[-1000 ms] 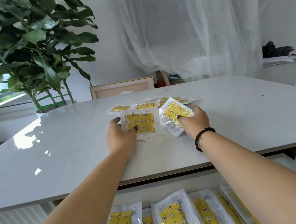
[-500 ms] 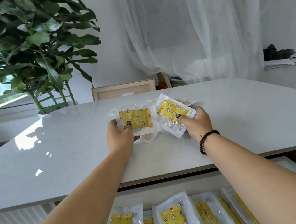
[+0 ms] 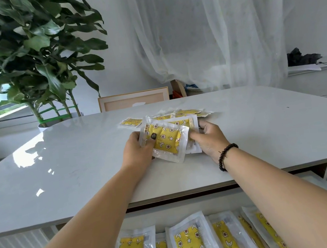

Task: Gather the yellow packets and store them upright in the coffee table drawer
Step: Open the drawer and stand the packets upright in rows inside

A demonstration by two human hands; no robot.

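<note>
Several yellow packets [image 3: 189, 243] already stand upright in the open drawer [image 3: 190, 205] below the table's near edge, while the left hand [image 3: 139, 151] and right hand [image 3: 209, 138] pinch a small stack [image 3: 167, 142] mid-table, a few loose packets [image 3: 188, 112] left behind it.

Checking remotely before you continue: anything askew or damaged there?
No damage shows. The left hand grips a tilted packet; loose packets lie flat on the table, unlike those upright in the drawer.
</note>
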